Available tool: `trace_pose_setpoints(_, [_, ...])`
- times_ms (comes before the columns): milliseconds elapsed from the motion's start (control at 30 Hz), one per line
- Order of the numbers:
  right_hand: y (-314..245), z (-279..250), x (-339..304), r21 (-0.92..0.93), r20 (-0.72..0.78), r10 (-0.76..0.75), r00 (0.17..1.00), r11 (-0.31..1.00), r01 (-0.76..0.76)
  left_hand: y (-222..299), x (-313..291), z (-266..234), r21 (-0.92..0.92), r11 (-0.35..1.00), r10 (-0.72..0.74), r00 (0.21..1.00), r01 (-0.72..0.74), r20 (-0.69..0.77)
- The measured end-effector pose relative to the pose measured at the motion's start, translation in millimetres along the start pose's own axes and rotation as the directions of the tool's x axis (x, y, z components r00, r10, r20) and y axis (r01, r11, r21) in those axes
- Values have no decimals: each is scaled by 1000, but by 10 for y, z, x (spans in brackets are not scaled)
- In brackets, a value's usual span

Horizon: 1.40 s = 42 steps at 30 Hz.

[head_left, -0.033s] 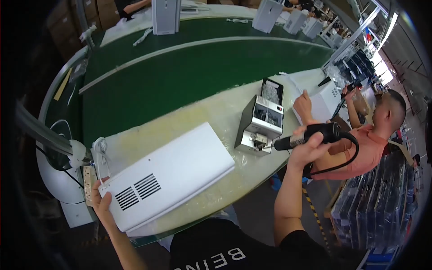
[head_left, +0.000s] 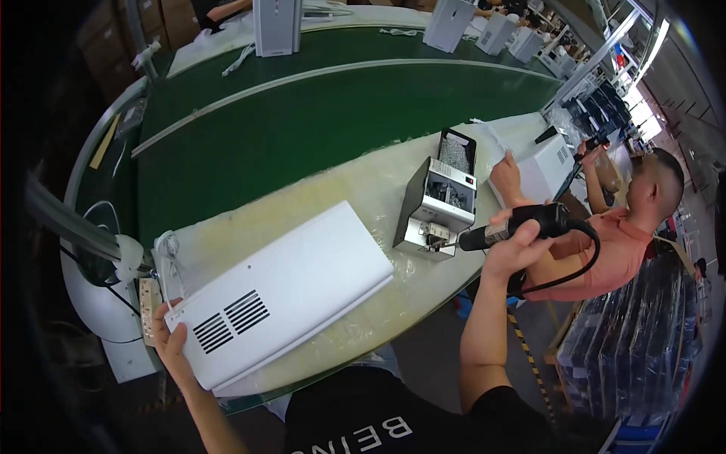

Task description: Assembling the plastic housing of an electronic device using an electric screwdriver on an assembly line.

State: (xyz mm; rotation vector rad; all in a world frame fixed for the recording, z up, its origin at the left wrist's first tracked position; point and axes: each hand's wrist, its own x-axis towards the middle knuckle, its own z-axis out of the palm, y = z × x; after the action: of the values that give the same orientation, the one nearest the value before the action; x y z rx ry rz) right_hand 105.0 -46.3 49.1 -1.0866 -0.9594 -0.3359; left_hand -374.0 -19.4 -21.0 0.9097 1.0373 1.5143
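A long white appliance housing (head_left: 302,284) with two groups of dark vent slots lies slantwise on the bench in front of me. My left hand (head_left: 172,337) grips its near left end, thumb on top and fingers round the edge beside a white cord (head_left: 170,253). On the right, my right hand (head_left: 518,250) is wrapped round a black electric screwdriver (head_left: 499,229) with a curled black cable. Its bit points left into the front of a metal screw feeder (head_left: 439,204); whether a screw sits on the tip is too small to tell.
Behind the feeder stands a black tray of small screws (head_left: 457,153). Beyond the bench runs a green conveyor (head_left: 302,136) with upright white units (head_left: 277,30) on its far side. A co-worker in an orange shirt (head_left: 590,261) works close by on the right, next to another white housing (head_left: 541,170).
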Motion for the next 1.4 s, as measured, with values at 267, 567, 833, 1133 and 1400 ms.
trace_pose_setpoints(267, [315,78,-193,79,-2,33,999,996,-33,-197,-290,599,-5,999,43,987,-44,-155])
trace_pose_setpoints(567, [-595,262,-144,257,368,171,914,926,-277,-324,-324,558,-21,997,77,992,-80,-104])
trace_pose_setpoints(833, [-1982,1078,205,536,839,-308,448,602,-591,-352,-326,468,-104,994,35,997,-42,-73])
trace_pose_setpoints(1133, [-2380,2113,-818,652,665,-85,742,551,-521,-370,-320,480,-139,988,67,998,-69,-22])
trace_pose_setpoints(1400, [-2496,2212,-927,551,697,-46,716,673,-493,-344,-295,466,-126,985,121,993,-121,-5])
